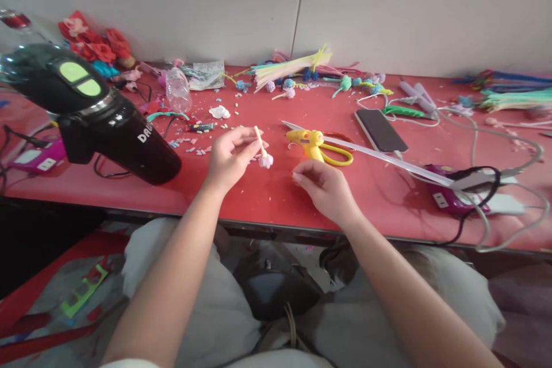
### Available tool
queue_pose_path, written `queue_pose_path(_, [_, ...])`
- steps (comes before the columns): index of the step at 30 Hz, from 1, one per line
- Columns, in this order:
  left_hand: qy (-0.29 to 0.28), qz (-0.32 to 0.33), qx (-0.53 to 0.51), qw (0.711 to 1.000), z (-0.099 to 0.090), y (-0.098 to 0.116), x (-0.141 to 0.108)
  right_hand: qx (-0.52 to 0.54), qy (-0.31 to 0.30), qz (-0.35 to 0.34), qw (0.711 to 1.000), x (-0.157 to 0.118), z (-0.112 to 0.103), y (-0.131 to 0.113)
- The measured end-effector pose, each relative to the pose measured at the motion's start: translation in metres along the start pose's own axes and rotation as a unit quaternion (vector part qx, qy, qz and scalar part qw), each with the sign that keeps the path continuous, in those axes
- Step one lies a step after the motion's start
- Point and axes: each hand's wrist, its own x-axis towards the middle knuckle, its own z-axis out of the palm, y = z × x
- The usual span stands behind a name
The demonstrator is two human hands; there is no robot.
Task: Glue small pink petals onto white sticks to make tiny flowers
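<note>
My left hand (233, 155) pinches the cream stem of a small pipe-cleaner flower (266, 160); its pale lilac head hangs downward over the table. To the right, my right hand (323, 188) is closed, thumb and fingertips together just above the red tabletop. Anything held there is too small to make out. Just beyond it lies a yellow hot glue gun (307, 138), with a long clear glue stick (388, 162) running out of its back. Scissors (338, 155) with yellow handles lie under and beside the gun. Fuzzy clippings (200, 150) are scattered left of my left hand.
A large black tumbler (129, 132) stands at the left, near a clear plastic bottle (177, 89). Pipe cleaners (288, 69) and small fuzzy flowers lie along the wall. A phone (382, 130), cables and a purple power strip (448, 195) occupy the right.
</note>
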Motion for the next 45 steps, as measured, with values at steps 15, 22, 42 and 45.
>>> queue_pose_path(15, [-0.019, -0.042, -0.062, 0.997, 0.006, 0.001, -0.032, 0.138, -0.029, -0.021, 0.990, -0.001, 0.000, -0.004])
queue_pose_path(22, [-0.016, -0.039, -0.054, 0.998, 0.005, 0.000, -0.030, 0.132, -0.019, -0.001, 0.991, 0.000, 0.001, 0.001])
queue_pose_path(42, [-0.010, -0.045, -0.042, 0.998, 0.007, 0.000, -0.033, 0.258, -0.039, 0.091, 0.961, 0.003, 0.000, 0.002])
queue_pose_path(45, [-0.010, -0.051, -0.039, 0.998, 0.008, 0.001, -0.033, 0.221, -0.035, 0.080, 0.971, 0.003, -0.001, 0.007])
